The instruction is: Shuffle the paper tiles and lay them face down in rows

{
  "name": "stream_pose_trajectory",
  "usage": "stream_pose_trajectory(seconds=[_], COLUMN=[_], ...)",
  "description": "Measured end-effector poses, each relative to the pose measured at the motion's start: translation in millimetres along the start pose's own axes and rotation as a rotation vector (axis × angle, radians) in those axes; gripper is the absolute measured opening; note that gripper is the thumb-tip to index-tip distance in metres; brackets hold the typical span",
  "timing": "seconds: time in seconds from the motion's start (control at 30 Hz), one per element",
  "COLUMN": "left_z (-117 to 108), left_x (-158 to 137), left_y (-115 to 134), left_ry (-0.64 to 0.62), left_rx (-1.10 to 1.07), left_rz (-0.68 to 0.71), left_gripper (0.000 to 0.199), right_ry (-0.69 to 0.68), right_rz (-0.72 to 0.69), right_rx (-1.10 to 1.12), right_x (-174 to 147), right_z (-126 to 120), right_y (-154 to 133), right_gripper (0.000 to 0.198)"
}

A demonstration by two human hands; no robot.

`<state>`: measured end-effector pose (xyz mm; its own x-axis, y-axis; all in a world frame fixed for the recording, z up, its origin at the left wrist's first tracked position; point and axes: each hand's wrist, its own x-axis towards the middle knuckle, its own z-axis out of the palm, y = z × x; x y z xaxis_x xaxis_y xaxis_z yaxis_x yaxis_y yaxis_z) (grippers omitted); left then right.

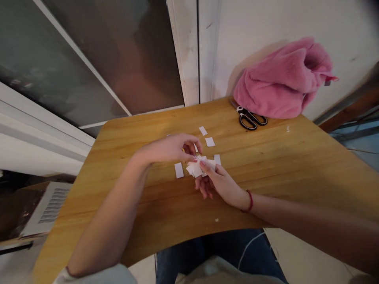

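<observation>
A loose bunch of small white paper pieces (196,169) is fanned out over the table, held by my right hand (220,181) with the thumb on top and the fingers underneath. My left hand (180,146) comes in from the left, its thumb and fingers closed at the far edge of the bunch. What sits between those left fingertips is too small to make out. Single paper slips lie around the hands: one on the left (179,170), one just behind the right hand (217,159), and two farther back (210,142).
Black-handled scissors (248,119) rest at the back of the wooden table (284,165), partly beneath a pink plush bundle (278,83) against the wall. Sliding door panels (118,51) stand behind the table. A box with printed text (49,207) is at the lower left.
</observation>
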<state>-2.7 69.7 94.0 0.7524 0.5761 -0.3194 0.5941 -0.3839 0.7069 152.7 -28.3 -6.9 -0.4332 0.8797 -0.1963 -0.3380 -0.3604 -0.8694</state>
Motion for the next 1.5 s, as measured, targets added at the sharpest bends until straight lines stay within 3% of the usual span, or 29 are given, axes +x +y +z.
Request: stream_pose_trajectory(seconds=[0.33,0.63,0.77,1.0,1.23,1.33,1.4,1.5], left_z=[6.1,1.9,-5.8,-3.3,8.6,3.4,-2.8,-8.4], left_x=[4.9,3.6,5.9,31.2,45.6,40.2,33.0,21.8], left_y=[5.2,4.3,-11.3,-65.2,-83.5,-79.0,-72.1,-61.8], left_ry=[0.048,0.052,0.196,0.641,0.822,0.900,0.856,0.574], left_rx=[-0.062,-0.163,-0.196,-0.008,-0.115,-0.008,0.133,0.236], left_rz=[-0.052,-0.043,-0.038,-0.115,-0.167,-0.170,-0.156,-0.109], left_gripper=[0.008,0.008,0.011,0.011,0.016,0.023,0.025,0.023], right_ry=[-0.015,-0.024,-0.012,-0.014,-0.026,-0.027,-0.031,-0.037], right_rz=[0.007,0.025,0.041,0.052,0.032,0.032,0.031,0.029], right_rx=[-0.030,-0.075,-0.119,-0.183,-0.215,-0.216,-0.217,-0.219], right_x=[-0.4,0.8,-1.0,-2.4,-1.3,-2.0,-2.4,-2.7], right_z=[-0.3,-1.4,0.1,2.1,1.5,1.4,1.5,1.9], right_y=[-2.6,0.6,1.3,0.2,2.0,1.5,1.2,1.0], right_gripper=[0.039,0.035,0.032,0.027,0.029,0.029,0.029,0.030])
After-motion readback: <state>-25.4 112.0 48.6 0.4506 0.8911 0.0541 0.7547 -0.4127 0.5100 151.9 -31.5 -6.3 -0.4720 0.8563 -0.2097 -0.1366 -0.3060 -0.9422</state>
